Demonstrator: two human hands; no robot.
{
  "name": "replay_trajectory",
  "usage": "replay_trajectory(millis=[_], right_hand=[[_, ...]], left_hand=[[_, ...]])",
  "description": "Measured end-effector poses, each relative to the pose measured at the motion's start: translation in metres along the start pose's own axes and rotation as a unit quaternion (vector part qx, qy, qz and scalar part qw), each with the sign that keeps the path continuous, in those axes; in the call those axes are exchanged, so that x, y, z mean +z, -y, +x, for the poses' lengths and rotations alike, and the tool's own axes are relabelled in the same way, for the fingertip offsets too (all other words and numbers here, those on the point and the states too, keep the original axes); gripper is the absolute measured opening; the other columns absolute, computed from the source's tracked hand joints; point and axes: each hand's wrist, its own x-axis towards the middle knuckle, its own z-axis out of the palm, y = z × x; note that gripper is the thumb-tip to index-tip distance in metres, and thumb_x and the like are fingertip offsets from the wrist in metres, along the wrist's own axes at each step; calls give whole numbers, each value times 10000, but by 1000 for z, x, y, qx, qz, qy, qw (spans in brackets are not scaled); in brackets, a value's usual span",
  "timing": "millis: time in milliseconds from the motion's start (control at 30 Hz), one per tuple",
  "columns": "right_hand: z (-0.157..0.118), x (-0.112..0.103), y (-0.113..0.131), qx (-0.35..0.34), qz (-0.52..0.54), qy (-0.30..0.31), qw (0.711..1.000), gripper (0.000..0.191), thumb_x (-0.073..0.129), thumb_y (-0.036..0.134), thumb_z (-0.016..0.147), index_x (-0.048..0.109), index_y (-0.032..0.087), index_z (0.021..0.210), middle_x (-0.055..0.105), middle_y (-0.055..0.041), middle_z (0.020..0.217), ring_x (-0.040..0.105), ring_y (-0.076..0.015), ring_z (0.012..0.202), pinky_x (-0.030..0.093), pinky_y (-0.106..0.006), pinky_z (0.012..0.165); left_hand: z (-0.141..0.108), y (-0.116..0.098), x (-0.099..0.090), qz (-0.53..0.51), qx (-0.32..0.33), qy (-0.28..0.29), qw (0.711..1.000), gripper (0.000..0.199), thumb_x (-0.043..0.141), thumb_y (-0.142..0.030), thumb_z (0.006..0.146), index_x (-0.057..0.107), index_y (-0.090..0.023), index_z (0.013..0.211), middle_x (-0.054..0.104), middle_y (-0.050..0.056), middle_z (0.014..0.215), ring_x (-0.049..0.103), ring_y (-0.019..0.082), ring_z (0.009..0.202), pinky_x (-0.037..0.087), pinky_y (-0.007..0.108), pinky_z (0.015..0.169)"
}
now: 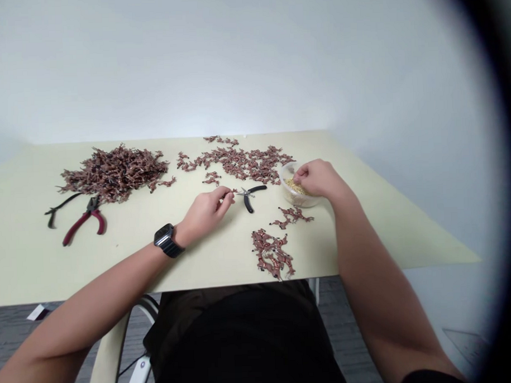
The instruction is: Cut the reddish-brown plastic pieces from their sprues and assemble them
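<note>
Left hand pinches a small copper-brown piece narrowly at centre frame, light and likely fragile, best taken by its edge; right hand curls into a clear plastic bowl of brass-coloured bits, grip unclear.

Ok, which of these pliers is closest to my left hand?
The small black-handled pliers with silver jaws, lying right by your left hand; the red-handled pliers and the longer black-handled pair lie far off to the left.
</note>
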Motion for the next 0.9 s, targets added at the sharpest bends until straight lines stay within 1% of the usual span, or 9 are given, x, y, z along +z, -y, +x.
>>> replay_trajectory(millis=[100,200,300,367,433,500,600,700,900], right_hand=[[1,0,-2,-1,20,-11,1000,130,721,155,781,831,194,838,768,-65,851,624,-199,755,459,-322,749],[1,0,-3,-15,22,1,1000,97,707,205,815,795,195,854,754,-61,848,616,-195,749,454,-317,748],[-3,-2,1,-28,17,-7,999,123,682,280,863,759,186,846,741,-71,846,608,-203,752,435,-326,724],[-7,-3,6,-45,56,-37,997,177,661,339,897,757,190,899,750,-75,888,621,-210,780,438,-326,727],[-10,-4,11,-59,101,-62,991,227,640,386,923,759,199,971,759,-78,921,633,-215,793,451,-327,736],[-11,-4,12,-55,97,-81,990,235,634,392,921,759,203,984,760,-87,908,636,-227,793,460,-340,749],[-9,-4,8,-34,31,-89,995,142,668,311,839,762,210,874,758,-95,859,636,-248,797,458,-358,762],[-8,-5,2,-28,6,-51,998,84,691,260,748,764,227,774,752,-70,804,632,-240,762,453,-352,731],[-9,-7,3,-11,11,-25,1000,125,695,269,745,800,224,795,729,-58,757,631,-236,742,458,-352,706]], left_hand=[[0,0,0,-9,-5,-2,1000,339,443,-391,1123,694,-174,1057,776,47,865,674,133,651,446,264,650],[0,-1,0,-28,-7,-10,1000,324,473,-402,1113,692,-174,1042,793,55,900,671,125,630,457,257,633],[0,-4,3,-123,-43,-7,991,350,497,-462,1102,671,-171,1017,810,81,1016,676,107,589,499,254,618],[2,-6,4,-248,-101,17,963,380,505,-516,1091,638,-168,1019,801,122,1140,702,111,583,540,262,601],[3,-8,6,-362,-156,43,918,389,523,-540,1079,608,-164,1024,779,163,1233,731,127,598,568,269,585],[5,-8,8,-422,-184,53,886,374,552,-526,1070,597,-159,1017,769,184,1259,741,129,605,579,262,581],[6,-6,8,-438,-194,44,877,355,582,-499,1064,602,-150,1003,772,190,1245,734,118,597,576,243,570],[6,-4,8,-434,-199,43,878,351,589,-492,1064,609,-146,1004,775,187,1237,734,114,605,581,238,576],[6,-7,6,-435,-213,42,874,361,610,-498,1055,623,-141,1000,778,186,1233,729,103,609,591,232,589]])
